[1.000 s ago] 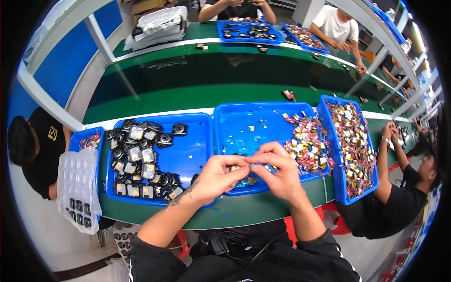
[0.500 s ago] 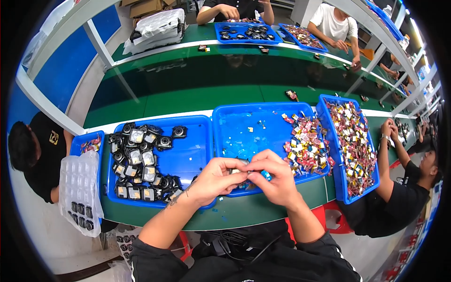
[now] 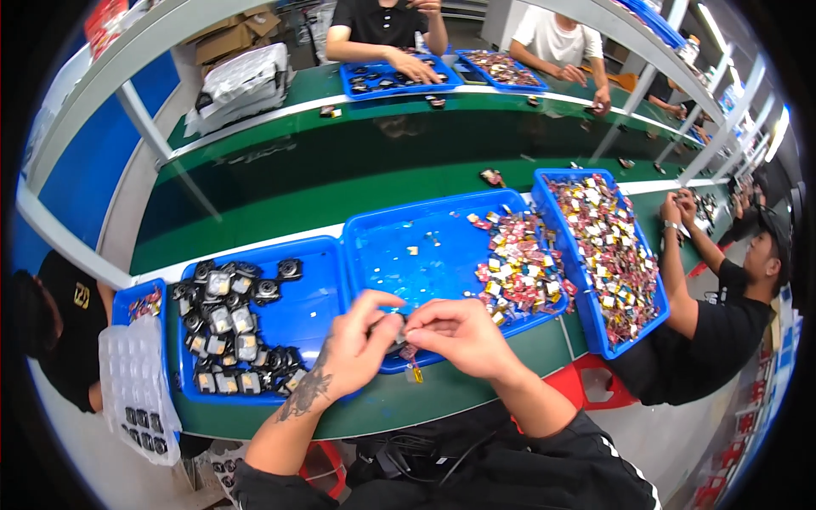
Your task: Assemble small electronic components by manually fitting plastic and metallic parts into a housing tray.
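My left hand (image 3: pixel 367 342) and my right hand (image 3: pixel 463 338) meet over the front edge of the middle blue tray (image 3: pixel 374 219). The left thumb and fingers are curled round a small greyish piece, mostly hidden. Pinched in my right fingertips is a small red part with a yellow tab (image 3: pixel 414 361), its tab hanging below them. Similar red, white and yellow parts (image 3: pixel 523 263) lie heaped in the tray's right side. To the left of my hands, black camera-like units (image 3: pixel 219 323) fill much of another blue tray (image 3: pixel 319 255).
A deeper blue bin (image 3: pixel 605 255) full of red parts stands at right. Clear plastic trays (image 3: pixel 140 374) lie at far left. Beyond a pale rail runs a green conveyor (image 3: pixel 297 204) with a loose part (image 3: pixel 491 178) on it. Co-workers sit across and at both sides.
The view has shifted and tilted. My hands have loosened slightly apart, and the red part with its yellow tab now shows below them. A person across has reached into the far tray.
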Tool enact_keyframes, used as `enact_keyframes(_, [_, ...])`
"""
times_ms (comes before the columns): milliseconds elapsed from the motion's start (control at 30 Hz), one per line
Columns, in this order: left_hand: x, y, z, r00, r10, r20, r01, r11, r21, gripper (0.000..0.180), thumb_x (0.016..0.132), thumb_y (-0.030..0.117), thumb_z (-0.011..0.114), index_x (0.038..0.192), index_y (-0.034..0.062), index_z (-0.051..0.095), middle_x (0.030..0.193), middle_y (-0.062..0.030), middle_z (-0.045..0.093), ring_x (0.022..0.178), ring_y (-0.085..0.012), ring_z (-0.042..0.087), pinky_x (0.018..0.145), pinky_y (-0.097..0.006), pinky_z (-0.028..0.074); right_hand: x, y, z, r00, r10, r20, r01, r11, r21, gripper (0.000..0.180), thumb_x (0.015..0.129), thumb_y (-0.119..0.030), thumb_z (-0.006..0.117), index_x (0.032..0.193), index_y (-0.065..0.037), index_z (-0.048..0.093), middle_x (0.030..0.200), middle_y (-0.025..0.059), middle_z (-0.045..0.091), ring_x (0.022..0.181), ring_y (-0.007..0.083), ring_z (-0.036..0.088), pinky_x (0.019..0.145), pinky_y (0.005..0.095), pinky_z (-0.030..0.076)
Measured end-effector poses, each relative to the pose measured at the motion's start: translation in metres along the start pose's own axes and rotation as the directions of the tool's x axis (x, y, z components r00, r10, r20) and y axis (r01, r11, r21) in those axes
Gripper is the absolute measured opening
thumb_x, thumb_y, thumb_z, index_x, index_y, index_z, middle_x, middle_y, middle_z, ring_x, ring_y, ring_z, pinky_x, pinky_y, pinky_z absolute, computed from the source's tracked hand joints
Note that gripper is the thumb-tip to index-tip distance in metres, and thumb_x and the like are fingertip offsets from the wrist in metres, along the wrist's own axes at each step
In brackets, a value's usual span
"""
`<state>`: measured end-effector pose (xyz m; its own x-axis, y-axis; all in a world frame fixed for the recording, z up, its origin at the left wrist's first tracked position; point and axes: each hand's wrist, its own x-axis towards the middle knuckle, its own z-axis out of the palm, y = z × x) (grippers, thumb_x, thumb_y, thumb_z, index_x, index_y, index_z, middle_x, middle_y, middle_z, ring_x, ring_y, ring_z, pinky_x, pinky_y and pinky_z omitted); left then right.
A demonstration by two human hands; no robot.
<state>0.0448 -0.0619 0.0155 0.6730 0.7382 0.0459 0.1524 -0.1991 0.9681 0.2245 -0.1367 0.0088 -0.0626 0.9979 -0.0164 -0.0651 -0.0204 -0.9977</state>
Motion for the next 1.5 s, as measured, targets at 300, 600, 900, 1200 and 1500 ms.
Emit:
enact_keyframes(300, [-0.001, -0.006, 0.008, 0.958, 0.211, -0.194, -0.263, 0.918, -0.298, 0.039, 0.092, 0.000, 0.058, 0.130, -0.0071, 0.053, 0.118, -0.0089, 0.052, 0.113, -0.0165, 0.051, 0.097, -0.028, 0.042, 0.013, 0.005, 0.025, 0.969, 0.047, -0.241, 0.071, 0.885, 0.460, 0.012, 0.090, -0.002, 0.065, 0.101, 0.003, 0.065, 0.093, 0.0089, 0.068, 0.079, 0.0138, 0.067, 0.072, 0.0265, 0.056])
enact_keyframes(600, [0.006, -0.021, 0.005, 0.955, -0.166, -0.245, 0.006, 0.839, -0.544, 0.027, 0.091, 0.005, 0.064, 0.114, -0.0089, 0.062, 0.102, -0.0143, 0.069, 0.090, -0.0172, 0.067, 0.077, -0.027, 0.058, -0.001, -0.011, 0.014, 0.896, -0.367, -0.251, 0.244, 0.877, -0.413, 0.016, 0.080, 0.001, 0.071, 0.096, -0.001, 0.072, 0.083, 0.0098, 0.069, 0.073, 0.0178, 0.065, 0.065, 0.0280, 0.050])
enact_keyframes(900, [-0.002, -0.018, 0.001, 1.000, -0.006, 0.006, 0.009, 0.795, -0.606, 0.036, 0.095, 0.000, 0.055, 0.131, -0.0058, 0.053, 0.123, -0.0139, 0.060, 0.111, -0.0187, 0.060, 0.098, -0.032, 0.049, 0.007, -0.025, 0.026, 0.896, -0.365, -0.252, 0.185, 0.825, -0.534, 0.013, 0.081, 0.003, 0.070, 0.093, 0.000, 0.067, 0.079, 0.0108, 0.068, 0.068, 0.0183, 0.069, 0.058, 0.0276, 0.052])
enact_keyframes(1200, [-0.003, -0.019, 0.007, 0.993, 0.117, 0.012, -0.085, 0.777, -0.624, 0.040, 0.095, -0.003, 0.053, 0.135, -0.0057, 0.049, 0.129, -0.0123, 0.054, 0.119, -0.0196, 0.055, 0.102, -0.031, 0.046, 0.007, -0.028, 0.025, 0.883, -0.394, -0.253, 0.175, 0.779, -0.602, 0.010, 0.079, 0.003, 0.071, 0.086, -0.001, 0.067, 0.078, 0.0099, 0.068, 0.061, 0.0186, 0.063, 0.055, 0.0289, 0.049])
enact_keyframes(1500, [-0.004, -0.016, 0.011, 0.998, 0.055, 0.030, -0.024, 0.780, -0.626, 0.040, 0.097, -0.002, 0.051, 0.136, -0.0069, 0.046, 0.128, -0.0153, 0.058, 0.116, -0.0196, 0.058, 0.101, -0.031, 0.048, 0.008, -0.024, 0.024, 0.878, -0.372, -0.299, 0.185, 0.843, -0.505, 0.010, 0.078, 0.002, 0.072, 0.086, 0.000, 0.067, 0.076, 0.0101, 0.068, 0.062, 0.0162, 0.063, 0.057, 0.0274, 0.049])
